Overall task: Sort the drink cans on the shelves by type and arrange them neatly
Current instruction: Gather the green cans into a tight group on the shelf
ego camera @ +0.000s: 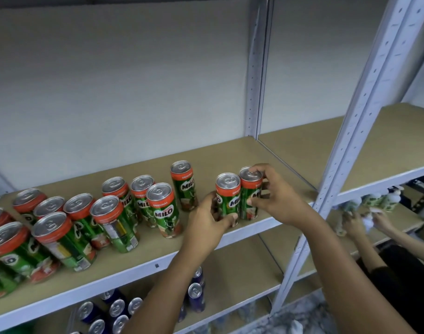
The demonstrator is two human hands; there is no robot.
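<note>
My right hand [276, 196] has its fingers curled over the top and side of the rightmost can [250, 192], thumb pressed low on its label. My left hand [209, 220] grips the neighbouring can [228, 198] from below and left, thumb across its base. Both cans stand upright, touching, at the front edge of the shelf [230, 155]. Just beyond my left fingers one lone can [184, 185] stands; further left a loose cluster of green cans [97, 218] crowds the board. Under my left forearm blue cans [117, 309] sit on the lower shelf. Far right, another person's hands [367, 222] work at pale bottles [380, 200].
</note>
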